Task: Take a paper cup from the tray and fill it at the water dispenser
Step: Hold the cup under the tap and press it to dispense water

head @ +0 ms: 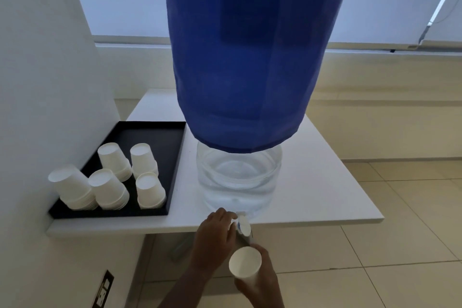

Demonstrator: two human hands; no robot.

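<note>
The water dispenser is a clear jar (238, 177) under a blue cloth cover (250, 57), standing on the white table (325, 182). Its tap (243, 226) juts over the table's front edge. My left hand (215, 237) grips the tap. My right hand (260, 280) holds an upright white paper cup (245, 264) just below the tap, mouth up. The inside of the cup looks white; I cannot tell whether water is in it. A black tray (175, 157) on the left of the table carries several stacks of upturned paper cups (110, 187).
A white wall (37, 82) closes in on the left, right beside the tray. A wall socket (102, 290) sits low at the left. Tiled floor (375, 257) lies below and to the right of the table. Window blinds fill the background.
</note>
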